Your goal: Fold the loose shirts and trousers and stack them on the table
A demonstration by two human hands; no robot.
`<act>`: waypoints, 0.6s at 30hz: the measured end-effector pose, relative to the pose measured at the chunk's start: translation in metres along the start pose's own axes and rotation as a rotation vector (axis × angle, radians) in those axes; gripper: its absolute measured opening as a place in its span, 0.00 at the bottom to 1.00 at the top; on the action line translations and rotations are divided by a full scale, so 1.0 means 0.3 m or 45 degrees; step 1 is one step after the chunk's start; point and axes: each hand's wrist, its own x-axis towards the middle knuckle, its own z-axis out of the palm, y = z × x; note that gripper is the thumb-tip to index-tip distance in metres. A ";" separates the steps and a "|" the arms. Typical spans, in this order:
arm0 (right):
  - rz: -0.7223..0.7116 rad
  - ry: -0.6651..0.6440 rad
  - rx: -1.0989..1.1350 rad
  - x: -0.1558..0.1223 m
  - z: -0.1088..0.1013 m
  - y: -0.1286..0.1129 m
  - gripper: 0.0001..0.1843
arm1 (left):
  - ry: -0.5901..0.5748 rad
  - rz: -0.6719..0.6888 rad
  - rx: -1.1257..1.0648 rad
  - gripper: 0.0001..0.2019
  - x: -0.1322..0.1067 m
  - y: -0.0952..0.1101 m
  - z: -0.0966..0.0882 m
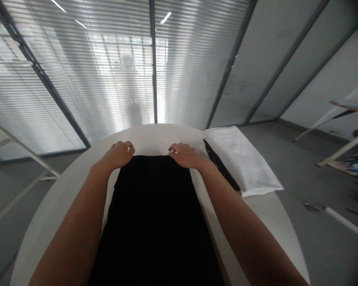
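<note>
A long piece of black cloth [155, 222] lies spread over the round white table [155, 137], its near part running out of the bottom of the view. At its far left corner is my left hand [120, 154], with the fingers curled and closed on the edge. My right hand [183, 154] pinches the far right corner in the same way. Between the two hands the far edge of the cloth runs nearly straight. Both fingertips are partly hidden, and the forearms reach along either side of the cloth.
On the table's right side lies a folded white cloth or bag [244, 159]. A long, narrow black object [222, 167] rests along its left edge. White metal frames stand at left and right. A white bar [346, 224] lies on the grey floor. Glass panels with blinds [191, 71] rise beyond the table.
</note>
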 end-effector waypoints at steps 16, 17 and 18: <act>-0.035 -0.006 -0.124 0.022 0.211 -0.014 0.36 | -0.206 0.053 0.107 0.37 -0.015 0.117 0.154; -0.045 -0.019 -0.127 0.023 0.202 -0.008 0.36 | -0.229 0.040 0.106 0.37 -0.011 0.104 0.144; -0.047 -0.032 -0.126 0.024 0.191 -0.001 0.36 | -0.252 0.023 0.098 0.37 -0.007 0.088 0.135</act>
